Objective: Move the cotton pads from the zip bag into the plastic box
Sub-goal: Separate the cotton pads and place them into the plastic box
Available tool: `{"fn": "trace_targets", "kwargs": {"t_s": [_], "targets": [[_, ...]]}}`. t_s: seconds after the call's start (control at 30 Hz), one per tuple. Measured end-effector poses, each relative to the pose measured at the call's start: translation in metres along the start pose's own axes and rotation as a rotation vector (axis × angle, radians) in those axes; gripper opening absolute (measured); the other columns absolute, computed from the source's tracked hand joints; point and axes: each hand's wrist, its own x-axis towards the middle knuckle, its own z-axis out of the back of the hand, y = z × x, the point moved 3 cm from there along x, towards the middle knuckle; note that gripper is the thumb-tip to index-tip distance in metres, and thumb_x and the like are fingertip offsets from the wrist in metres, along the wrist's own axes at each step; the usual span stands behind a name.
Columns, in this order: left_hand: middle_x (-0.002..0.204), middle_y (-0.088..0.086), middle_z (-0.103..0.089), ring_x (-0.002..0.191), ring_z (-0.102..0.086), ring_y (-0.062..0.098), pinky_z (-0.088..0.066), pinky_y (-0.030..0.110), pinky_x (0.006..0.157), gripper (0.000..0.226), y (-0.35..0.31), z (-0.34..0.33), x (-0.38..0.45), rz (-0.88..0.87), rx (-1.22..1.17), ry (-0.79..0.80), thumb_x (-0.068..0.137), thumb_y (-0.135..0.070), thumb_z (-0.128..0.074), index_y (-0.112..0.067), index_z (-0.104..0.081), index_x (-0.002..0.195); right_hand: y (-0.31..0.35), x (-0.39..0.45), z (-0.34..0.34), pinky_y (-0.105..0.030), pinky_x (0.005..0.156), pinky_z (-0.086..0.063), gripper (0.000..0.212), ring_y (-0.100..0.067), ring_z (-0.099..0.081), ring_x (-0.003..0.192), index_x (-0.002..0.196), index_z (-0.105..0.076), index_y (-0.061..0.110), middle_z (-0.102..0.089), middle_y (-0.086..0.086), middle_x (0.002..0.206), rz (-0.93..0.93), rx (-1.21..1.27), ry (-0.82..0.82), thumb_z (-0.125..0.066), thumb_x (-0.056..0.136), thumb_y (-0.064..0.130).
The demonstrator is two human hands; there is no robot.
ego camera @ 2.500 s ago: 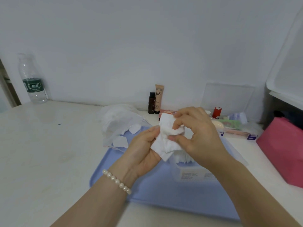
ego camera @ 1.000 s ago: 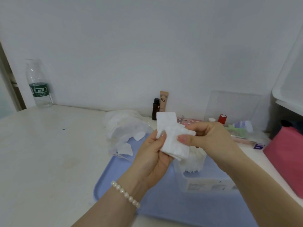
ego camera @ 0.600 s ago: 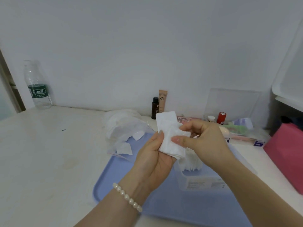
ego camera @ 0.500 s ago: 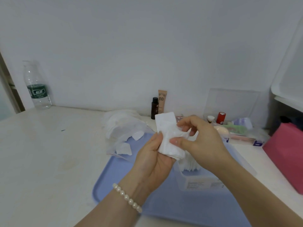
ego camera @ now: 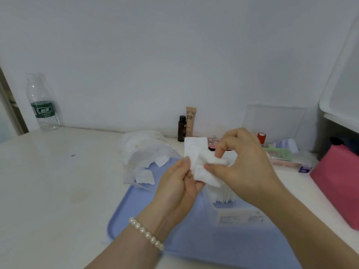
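Both hands hold a small stack of white cotton pads [ego camera: 196,158] above the clear plastic box [ego camera: 239,215]. My left hand [ego camera: 178,183] grips the stack from below with its thumb on the front. My right hand [ego camera: 242,164] pinches a crumpled pad at the stack's right side. The box stands on the blue tray [ego camera: 174,232] and has several pads standing in it, partly hidden by my right hand. The clear zip bag [ego camera: 143,154] lies at the tray's far left corner with several pads inside and some at its mouth.
A water bottle [ego camera: 42,103] stands far left by the wall. A dark bottle [ego camera: 182,129] and a BB tube [ego camera: 191,121] stand behind the bag. Small cosmetics [ego camera: 281,152] lie at the back right, a pink box [ego camera: 338,183] at the right edge.
My right hand's fingers have curled further over the stack, bunching one pad at its right side. The stack stays raised above the box in my left hand.
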Motion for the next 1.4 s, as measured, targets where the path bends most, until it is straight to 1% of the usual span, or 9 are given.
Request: {"fn": "trace_targets", "kwargs": {"t_s": [0.13, 0.27, 0.4, 0.53, 0.7, 0.87, 1.07, 1.27, 1.4], "targets": [[0.1, 0.014, -0.072, 0.083, -0.071, 0.017, -0.057, 0.029, 0.078, 0.027, -0.005, 0.006, 0.001, -0.018, 0.093, -0.099, 0.099, -0.012, -0.038, 0.0, -0.061, 0.106, -0.013, 0.011, 0.017, -0.022, 0.052, -0.043, 0.032, -0.01, -0.053, 0.057, 0.066, -0.053, 0.019, -0.059, 0.009, 0.06, -0.231, 0.586, 0.067, -0.071, 0.07, -0.007], [0.092, 0.013, -0.073, 0.079, -0.071, 0.018, -0.057, 0.031, 0.076, 0.022, -0.006, 0.003, -0.001, 0.018, 0.181, -0.098, 0.096, -0.01, -0.045, -0.001, -0.065, 0.094, -0.022, 0.012, 0.014, -0.02, 0.049, -0.05, 0.022, -0.013, -0.066, 0.063, 0.079, -0.061, 0.01, -0.07, 0.001, 0.069, -0.367, 0.967, 0.342, -0.065, 0.064, -0.006], [0.09, 0.014, -0.073, 0.079, -0.072, 0.02, -0.059, 0.03, 0.072, 0.022, -0.004, 0.001, -0.004, 0.049, 0.301, -0.081, 0.095, -0.011, -0.047, -0.002, -0.067, 0.091, -0.026, 0.007, 0.0, -0.024, 0.066, -0.055, 0.033, -0.016, -0.069, 0.083, 0.097, -0.068, 0.01, -0.073, -0.005, 0.093, -0.322, 0.856, 0.496, -0.067, 0.064, 0.011], [0.09, 0.014, -0.073, 0.08, -0.072, 0.02, -0.059, 0.03, 0.072, 0.023, -0.004, 0.002, -0.005, 0.098, 0.401, -0.064, 0.096, -0.01, -0.046, -0.002, -0.067, 0.091, -0.028, 0.007, -0.006, -0.033, 0.079, -0.055, 0.038, -0.022, -0.068, 0.091, 0.104, -0.066, 0.018, -0.071, -0.009, 0.101, -0.285, 0.764, 0.432, -0.069, 0.066, 0.016], [0.096, 0.017, -0.072, 0.086, -0.071, 0.023, -0.057, 0.034, 0.08, 0.026, -0.003, 0.001, -0.006, 0.156, 0.412, -0.034, 0.097, -0.012, -0.043, -0.003, -0.068, 0.097, -0.028, 0.006, -0.011, -0.029, 0.072, -0.058, 0.041, -0.021, -0.069, 0.082, 0.107, -0.063, 0.014, -0.071, -0.015, 0.096, -0.289, 0.727, 0.38, -0.07, 0.072, -0.006], [0.099, 0.018, -0.071, 0.087, -0.071, 0.024, -0.057, 0.034, 0.08, 0.028, -0.004, 0.001, -0.006, 0.179, 0.418, -0.029, 0.098, -0.014, -0.041, -0.002, -0.065, 0.106, -0.028, 0.005, -0.013, -0.03, 0.069, -0.058, 0.036, -0.019, -0.07, 0.076, 0.096, -0.064, 0.02, -0.074, -0.01, 0.086, -0.3, 0.683, 0.356, -0.072, 0.071, -0.004], [0.103, 0.018, -0.07, 0.093, -0.069, 0.028, -0.055, 0.037, 0.084, 0.065, -0.004, 0.003, -0.003, 0.228, 0.392, -0.006, 0.085, -0.057, -0.038, -0.002, -0.067, 0.104, -0.028, 0.004, -0.02, -0.033, 0.067, -0.054, 0.035, -0.014, -0.061, 0.066, 0.09, -0.063, 0.021, -0.066, 0.002, 0.066, -0.235, 0.542, 0.312, -0.076, 0.069, -0.004], [0.094, 0.013, -0.073, 0.085, -0.071, 0.021, -0.058, 0.028, 0.074, 0.031, -0.003, 0.001, -0.006, 0.09, 0.412, 0.08, 0.066, -0.011, -0.067, -0.001, -0.068, 0.095, -0.025, 0.003, -0.021, -0.016, 0.063, -0.039, 0.037, -0.005, -0.048, 0.071, 0.089, -0.058, 0.037, -0.055, 0.01, 0.084, -0.14, 0.28, 0.187, -0.076, 0.07, 0.012], [0.086, 0.01, -0.074, 0.08, -0.071, 0.019, -0.059, 0.03, 0.072, 0.028, -0.008, 0.002, -0.004, 0.04, 0.429, 0.073, 0.064, 0.002, -0.066, -0.002, -0.067, 0.092, -0.03, 0.008, -0.011, -0.018, 0.075, -0.042, 0.02, -0.006, -0.056, 0.092, 0.1, -0.059, 0.028, -0.062, 0.014, 0.098, -0.279, 0.558, 0.13, -0.066, 0.082, 0.027]]}}
